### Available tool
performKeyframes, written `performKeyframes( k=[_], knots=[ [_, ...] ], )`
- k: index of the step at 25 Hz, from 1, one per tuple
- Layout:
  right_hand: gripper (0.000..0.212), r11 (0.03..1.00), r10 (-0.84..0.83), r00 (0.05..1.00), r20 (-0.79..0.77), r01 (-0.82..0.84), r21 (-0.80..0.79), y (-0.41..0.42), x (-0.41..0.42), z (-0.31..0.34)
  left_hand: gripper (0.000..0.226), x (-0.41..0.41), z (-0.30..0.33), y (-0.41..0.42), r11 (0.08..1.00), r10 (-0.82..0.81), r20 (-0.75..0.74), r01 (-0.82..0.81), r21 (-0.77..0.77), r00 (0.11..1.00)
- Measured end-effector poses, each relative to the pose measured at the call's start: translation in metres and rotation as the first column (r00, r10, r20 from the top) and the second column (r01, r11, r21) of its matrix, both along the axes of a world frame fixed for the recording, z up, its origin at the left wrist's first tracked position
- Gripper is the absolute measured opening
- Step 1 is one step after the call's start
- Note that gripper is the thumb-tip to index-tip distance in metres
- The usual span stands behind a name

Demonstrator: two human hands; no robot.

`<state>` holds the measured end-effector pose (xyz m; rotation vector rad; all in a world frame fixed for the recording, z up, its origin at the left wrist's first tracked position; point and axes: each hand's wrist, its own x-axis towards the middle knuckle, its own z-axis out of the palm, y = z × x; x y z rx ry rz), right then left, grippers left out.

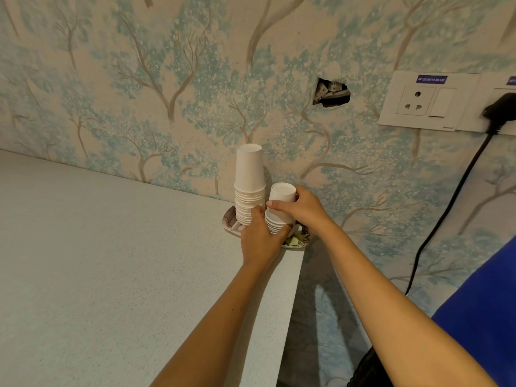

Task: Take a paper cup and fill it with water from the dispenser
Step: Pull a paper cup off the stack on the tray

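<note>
Two stacks of upside-down white paper cups stand on a small patterned tray (229, 222) at the far right corner of the counter. The tall stack (249, 182) is on the left, and the short stack (280, 208) is beside it on the right. My left hand (259, 241) grips the lower cups of the short stack from the front. My right hand (303, 209) wraps the top cup of that stack, thumb in front and fingers behind. No water dispenser is in view.
The speckled grey counter (111, 261) ends at an edge just right of the tray. A wallpapered wall with a hole (331, 93) rises behind. A white socket panel (424, 100) with a black plug and cable (446, 213) is at right. Blue cloth (485, 317) fills the lower right.
</note>
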<state>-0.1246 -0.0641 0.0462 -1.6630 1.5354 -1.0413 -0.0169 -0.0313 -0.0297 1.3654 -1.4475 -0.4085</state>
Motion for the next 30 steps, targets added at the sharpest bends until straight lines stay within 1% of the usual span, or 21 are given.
performKeyframes(
  k=[3, 7, 8, 12, 16, 18, 19, 21, 23, 25, 26, 28, 29, 30],
  knots=[
    [0.063, 0.999, -0.012, 1.000, -0.001, 0.012, -0.035, -0.003, 0.001, 0.005, 0.056, -0.001, -0.003, -0.002, 1.000, -0.007, -0.036, 0.007, 0.010, 0.999],
    [0.059, 0.999, -0.014, 1.000, -0.007, 0.013, -0.033, -0.004, 0.003, 0.007, 0.053, -0.001, -0.003, -0.002, 0.999, -0.004, -0.026, 0.002, -0.047, 1.000],
    [0.057, 0.999, -0.017, 1.000, 0.022, 0.018, -0.034, -0.004, 0.003, 0.009, 0.054, -0.001, -0.003, -0.001, 0.998, -0.003, -0.017, 0.002, -0.062, 1.000],
    [0.056, 0.998, -0.018, 0.966, 0.259, 0.032, -0.049, -0.010, 0.001, 0.036, 0.055, 0.000, -0.005, -0.003, 0.997, 0.003, 0.030, 0.000, -0.080, 1.000],
    [0.064, 0.997, -0.008, 0.938, 0.347, 0.036, -0.075, -0.010, -0.001, 0.061, 0.058, 0.000, -0.007, -0.004, 0.997, 0.004, 0.054, 0.000, -0.074, 0.999],
    [0.058, 0.994, -0.039, 0.894, 0.446, 0.080, -0.074, -0.008, 0.000, 0.061, 0.059, 0.000, -0.008, -0.004, 0.998, -0.004, 0.054, 0.007, -0.064, 0.999],
    [0.055, 0.993, -0.050, 0.856, 0.514, 0.099, -0.069, -0.007, 0.002, 0.059, 0.059, 0.000, -0.008, -0.003, 0.998, -0.008, 0.049, 0.011, -0.061, 0.999],
    [0.056, 0.987, -0.075, 0.760, 0.646, 0.150, -0.062, -0.001, 0.004, 0.052, 0.059, -0.001, -0.006, -0.001, 0.997, -0.018, 0.041, 0.021, -0.074, 0.999],
    [0.055, 0.976, -0.089, 0.646, 0.759, 0.207, -0.063, 0.007, 0.007, 0.047, 0.061, 0.001, -0.004, 0.000, 0.996, -0.034, 0.048, 0.038, -0.079, 0.998],
    [0.049, 0.968, -0.085, 0.516, 0.852, 0.247, -0.053, 0.017, 0.007, 0.047, 0.065, 0.004, -0.003, 0.006, 0.997, -0.044, 0.076, 0.050, -0.065, 0.996],
    [0.046, 0.969, -0.075, 0.425, 0.902, 0.246, -0.035, 0.023, 0.007, 0.047, 0.065, 0.006, -0.002, 0.010, 0.996, -0.036, 0.094, 0.043, -0.080, 0.995],
    [0.043, 0.984, -0.051, 0.197, 0.979, 0.179, 0.015, 0.038, 0.006, 0.048, 0.059, 0.006, 0.000, 0.025, 0.989, 0.010, 0.099, 0.005, -0.150, 0.995],
    [0.044, 0.992, -0.056, 0.088, 0.995, 0.119, 0.045, 0.047, 0.006, 0.047, 0.053, 0.004, 0.004, 0.034, 0.982, 0.025, 0.066, -0.013, -0.189, 0.998],
    [0.044, 0.996, -0.073, 0.001, 0.997, 0.049, 0.073, 0.058, 0.006, 0.046, 0.048, 0.001, 0.010, 0.044, 0.977, 0.016, 0.003, -0.015, -0.214, 1.000]
  ],
)
